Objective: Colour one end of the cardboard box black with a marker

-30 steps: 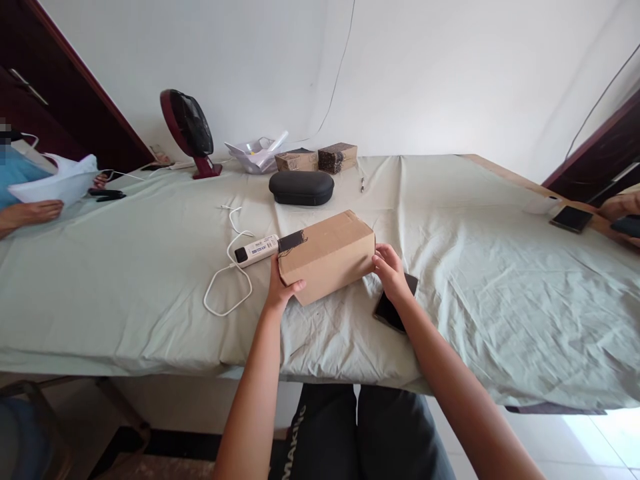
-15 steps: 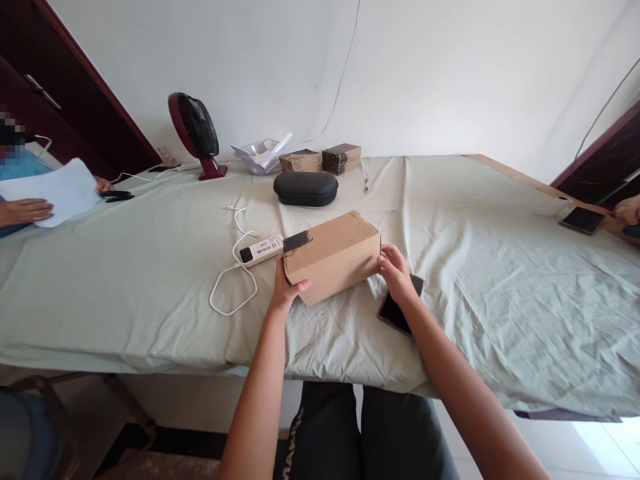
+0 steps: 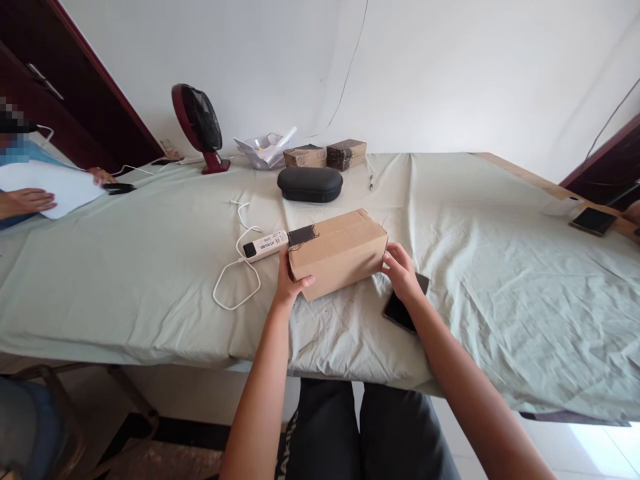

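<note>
A brown cardboard box (image 3: 337,250) with a strip of black tape at its left end rests on the pale green cloth of the table (image 3: 125,267). My left hand (image 3: 293,280) grips the box's near left corner, thumb on the front face. My right hand (image 3: 400,270) holds the box's right end with curled fingers. Under my right wrist lies a dark phone (image 3: 404,305), face up. A white power bank (image 3: 264,245) with a looped white cable (image 3: 235,283) lies just left of the box.
Behind the box are a black oval case (image 3: 310,183), a pen (image 3: 371,181), two small cardboard boxes (image 3: 324,155), a white plastic tray (image 3: 265,148) and a red fan (image 3: 200,127). Another person's hand (image 3: 27,200) holds paper at far left. A phone (image 3: 593,219) lies at far right.
Both hands keep their hold on the box, which has shifted slightly right in the view as my head turned. The person at the left lowered the paper toward the table.
</note>
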{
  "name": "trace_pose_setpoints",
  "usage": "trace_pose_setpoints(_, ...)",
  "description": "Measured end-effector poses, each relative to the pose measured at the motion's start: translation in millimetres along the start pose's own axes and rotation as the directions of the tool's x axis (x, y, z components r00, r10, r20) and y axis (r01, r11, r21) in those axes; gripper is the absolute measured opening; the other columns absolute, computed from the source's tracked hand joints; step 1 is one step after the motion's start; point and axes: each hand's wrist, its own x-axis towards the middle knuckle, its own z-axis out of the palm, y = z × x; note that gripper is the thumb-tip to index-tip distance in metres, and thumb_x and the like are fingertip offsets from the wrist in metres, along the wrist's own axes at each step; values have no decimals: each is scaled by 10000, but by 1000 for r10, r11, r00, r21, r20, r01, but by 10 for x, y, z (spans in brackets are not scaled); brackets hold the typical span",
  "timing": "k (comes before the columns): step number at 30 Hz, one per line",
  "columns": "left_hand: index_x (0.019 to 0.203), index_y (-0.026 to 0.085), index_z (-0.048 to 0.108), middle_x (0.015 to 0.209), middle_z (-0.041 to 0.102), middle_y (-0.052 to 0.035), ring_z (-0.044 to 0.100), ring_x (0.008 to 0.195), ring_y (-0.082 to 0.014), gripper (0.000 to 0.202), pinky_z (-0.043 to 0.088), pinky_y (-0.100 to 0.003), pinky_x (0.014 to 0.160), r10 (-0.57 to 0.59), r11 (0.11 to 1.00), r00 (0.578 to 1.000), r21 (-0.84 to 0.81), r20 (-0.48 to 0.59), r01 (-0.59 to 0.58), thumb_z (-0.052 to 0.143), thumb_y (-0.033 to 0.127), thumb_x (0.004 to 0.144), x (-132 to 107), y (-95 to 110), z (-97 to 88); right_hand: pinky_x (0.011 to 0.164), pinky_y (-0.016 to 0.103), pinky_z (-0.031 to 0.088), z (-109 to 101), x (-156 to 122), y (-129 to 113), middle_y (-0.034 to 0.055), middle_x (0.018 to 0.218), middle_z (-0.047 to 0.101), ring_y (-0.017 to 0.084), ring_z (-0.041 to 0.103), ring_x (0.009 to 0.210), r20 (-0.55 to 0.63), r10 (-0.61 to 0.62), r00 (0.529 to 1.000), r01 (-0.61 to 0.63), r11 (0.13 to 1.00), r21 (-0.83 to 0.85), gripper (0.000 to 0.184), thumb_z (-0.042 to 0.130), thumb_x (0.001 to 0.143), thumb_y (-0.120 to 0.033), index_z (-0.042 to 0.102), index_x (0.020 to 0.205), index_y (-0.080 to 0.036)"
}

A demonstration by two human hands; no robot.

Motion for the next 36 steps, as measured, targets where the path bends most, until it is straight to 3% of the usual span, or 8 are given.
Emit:
trace_pose_setpoints(17,1349,268,562,1344,639,-105,620,1271,-324,950,515,-433,1092,37,999,998,26,-42,-36,984,509,534,0,-24,-11,766,319,537,23,-16,-42,-1,1086,706,222,629,988,-5,-30,1000,30,999,-31,363,827,839,-582,676,1044,-322)
trace_pose_setpoints(25,1390,268,591,1298,655,-102,623,1280,-356,968,516,-488,1113,60,994,993,93,-97,-51,954,565,544,-19,9,0,907,391,556,41,-30,-19,16,1201,735,256,659,1104,-1,-40,999,40,993,-109,362,741,888,-604,687,1112,-325)
trace_pose_setpoints(30,1384,276,598,1301,661,-97,628,1266,-350,942,519,-502,1122,110,992,979,88,-171,-96,947,563,558,4,-8,-35,956,411,546,63,-31,-8,43,1264,736,278,679,1215,-85,-29,996,22,996,-81,401,726,886,-594,649,1170,-321)
trace_pose_setpoints(36,1361,304,580,1328,650,-85,644,1218,-317,859,542,-478,1085,109,993,952,64,-286,-95,943,484,603,11,-33,-65,941,418,537,73,-18,-19,53,1215,748,281,698,1184,-131,-11,991,-4,994,-109,383,708,889,-589,640,1137,-305)
